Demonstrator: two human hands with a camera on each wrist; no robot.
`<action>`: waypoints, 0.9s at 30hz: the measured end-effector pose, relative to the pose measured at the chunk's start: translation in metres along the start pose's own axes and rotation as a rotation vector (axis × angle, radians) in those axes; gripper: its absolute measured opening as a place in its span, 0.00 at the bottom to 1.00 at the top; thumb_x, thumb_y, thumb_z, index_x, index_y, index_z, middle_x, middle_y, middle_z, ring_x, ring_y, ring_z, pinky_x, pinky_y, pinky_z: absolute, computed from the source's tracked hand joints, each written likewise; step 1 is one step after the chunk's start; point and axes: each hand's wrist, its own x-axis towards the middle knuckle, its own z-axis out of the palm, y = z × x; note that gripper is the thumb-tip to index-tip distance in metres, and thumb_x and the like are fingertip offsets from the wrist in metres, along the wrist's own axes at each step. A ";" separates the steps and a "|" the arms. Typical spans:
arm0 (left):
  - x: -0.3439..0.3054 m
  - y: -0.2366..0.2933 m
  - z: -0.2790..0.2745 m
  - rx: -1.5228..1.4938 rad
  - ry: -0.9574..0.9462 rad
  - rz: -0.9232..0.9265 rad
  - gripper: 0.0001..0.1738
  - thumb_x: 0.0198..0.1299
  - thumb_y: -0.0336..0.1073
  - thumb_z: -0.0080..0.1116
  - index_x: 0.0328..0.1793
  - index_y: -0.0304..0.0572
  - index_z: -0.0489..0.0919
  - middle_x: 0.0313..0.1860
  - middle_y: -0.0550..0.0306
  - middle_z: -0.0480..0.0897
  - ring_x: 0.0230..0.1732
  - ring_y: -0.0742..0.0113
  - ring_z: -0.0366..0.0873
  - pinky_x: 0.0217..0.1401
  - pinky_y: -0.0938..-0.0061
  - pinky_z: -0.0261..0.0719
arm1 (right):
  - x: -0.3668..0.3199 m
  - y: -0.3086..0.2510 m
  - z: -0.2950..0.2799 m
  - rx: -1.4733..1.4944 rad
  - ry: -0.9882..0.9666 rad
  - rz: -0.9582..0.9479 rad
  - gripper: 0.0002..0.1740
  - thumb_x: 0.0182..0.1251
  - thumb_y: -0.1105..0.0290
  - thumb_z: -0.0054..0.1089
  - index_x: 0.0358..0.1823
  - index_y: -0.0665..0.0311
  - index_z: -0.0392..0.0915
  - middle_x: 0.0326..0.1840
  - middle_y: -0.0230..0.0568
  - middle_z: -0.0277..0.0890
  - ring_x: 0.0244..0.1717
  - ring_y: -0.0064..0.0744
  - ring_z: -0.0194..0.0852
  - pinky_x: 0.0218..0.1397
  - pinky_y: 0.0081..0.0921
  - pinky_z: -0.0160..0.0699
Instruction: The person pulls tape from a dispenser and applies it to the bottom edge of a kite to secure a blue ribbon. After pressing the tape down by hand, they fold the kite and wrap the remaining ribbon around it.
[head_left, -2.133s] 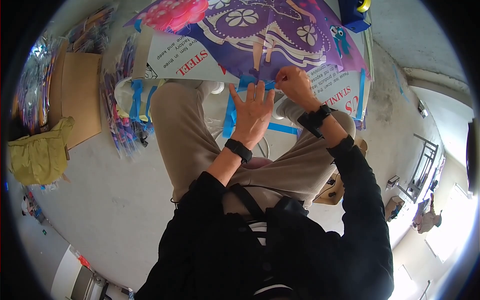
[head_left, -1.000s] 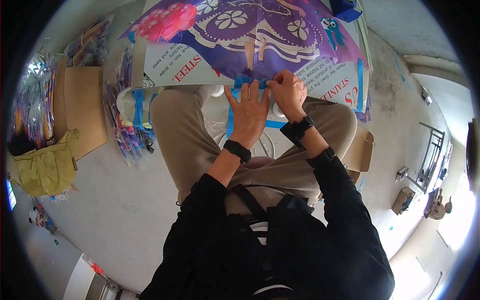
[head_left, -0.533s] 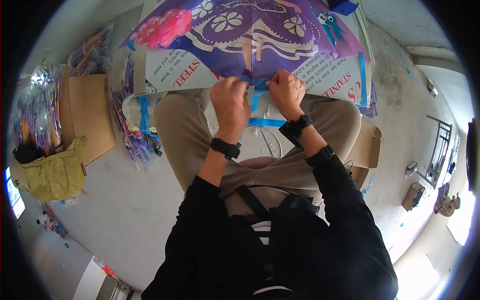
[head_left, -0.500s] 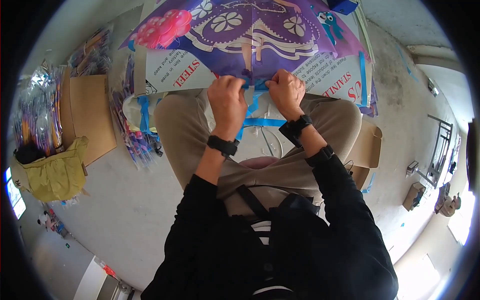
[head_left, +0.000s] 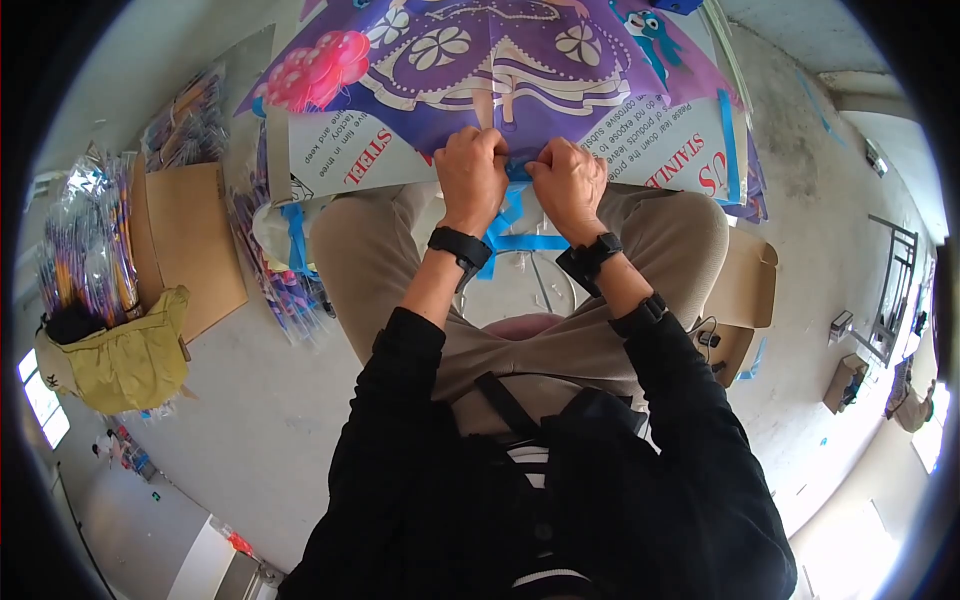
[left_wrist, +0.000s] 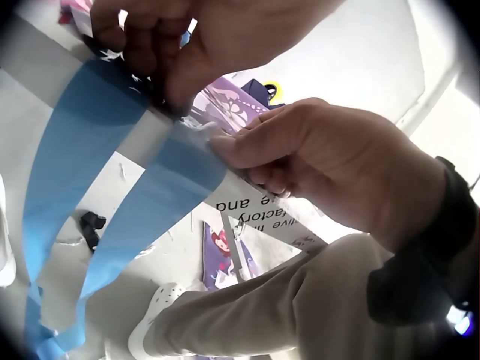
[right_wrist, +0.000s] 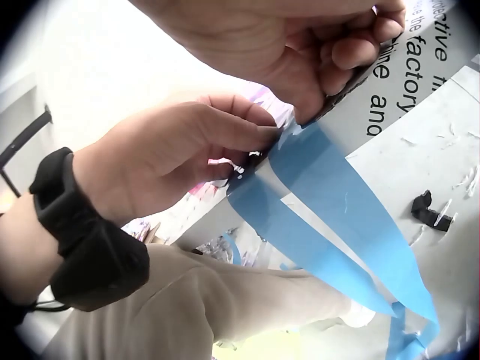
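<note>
Left grip [head_left: 472, 180] and right grip [head_left: 567, 185], fingers curled, pinch the purple sheet [head_left: 470, 65] along its near edge; whether the blue tape [left_wrist: 172, 180] is caught too is hard to tell. Risk noted: uneven pull could crease the sheet, or dangling tape could stick askew. Beneath the sheet, the white panel [head_left: 328, 176] reads "STEEL", "STAINLE" and "factory". Bagged bundles [head_left: 90, 230] beyond: no legible label.

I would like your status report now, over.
Left hand, right hand: pinching near edge of board. Purple sheet: spread on board. Blue tape: hanging from edge. Nothing seen blocking hands.
</note>
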 end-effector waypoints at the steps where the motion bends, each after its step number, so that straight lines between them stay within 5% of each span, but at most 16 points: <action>1: 0.000 -0.001 0.000 -0.036 -0.015 -0.052 0.08 0.49 0.27 0.71 0.34 0.48 0.83 0.33 0.60 0.80 0.43 0.54 0.78 0.44 0.56 0.68 | 0.000 0.000 0.000 0.000 -0.002 -0.001 0.11 0.49 0.67 0.74 0.26 0.59 0.78 0.31 0.37 0.82 0.40 0.43 0.79 0.48 0.41 0.63; 7: 0.003 -0.002 -0.001 -0.014 -0.029 -0.054 0.09 0.47 0.29 0.73 0.31 0.49 0.82 0.32 0.61 0.79 0.42 0.55 0.79 0.43 0.55 0.67 | 0.001 -0.001 -0.003 0.003 -0.003 0.005 0.11 0.50 0.67 0.74 0.25 0.58 0.78 0.30 0.37 0.82 0.40 0.43 0.79 0.48 0.41 0.62; 13: 0.004 -0.002 -0.003 -0.016 -0.044 -0.067 0.10 0.46 0.29 0.74 0.31 0.50 0.81 0.32 0.62 0.79 0.43 0.56 0.79 0.44 0.56 0.66 | -0.003 0.015 -0.017 0.256 -0.074 0.124 0.07 0.51 0.69 0.71 0.30 0.60 0.81 0.30 0.39 0.81 0.40 0.46 0.79 0.45 0.42 0.72; 18: 0.005 -0.001 -0.003 -0.014 -0.064 -0.072 0.10 0.47 0.29 0.74 0.31 0.50 0.81 0.33 0.63 0.80 0.44 0.56 0.79 0.44 0.55 0.66 | -0.012 0.022 -0.019 0.215 0.115 -0.050 0.07 0.48 0.72 0.69 0.31 0.60 0.82 0.30 0.41 0.80 0.39 0.48 0.78 0.45 0.42 0.75; 27: 0.005 -0.004 -0.008 -0.041 -0.093 -0.082 0.07 0.50 0.29 0.71 0.34 0.49 0.83 0.34 0.61 0.81 0.44 0.55 0.80 0.45 0.55 0.69 | 0.013 0.023 -0.013 0.128 0.058 -0.124 0.07 0.49 0.71 0.71 0.30 0.61 0.83 0.31 0.39 0.81 0.39 0.44 0.79 0.45 0.40 0.76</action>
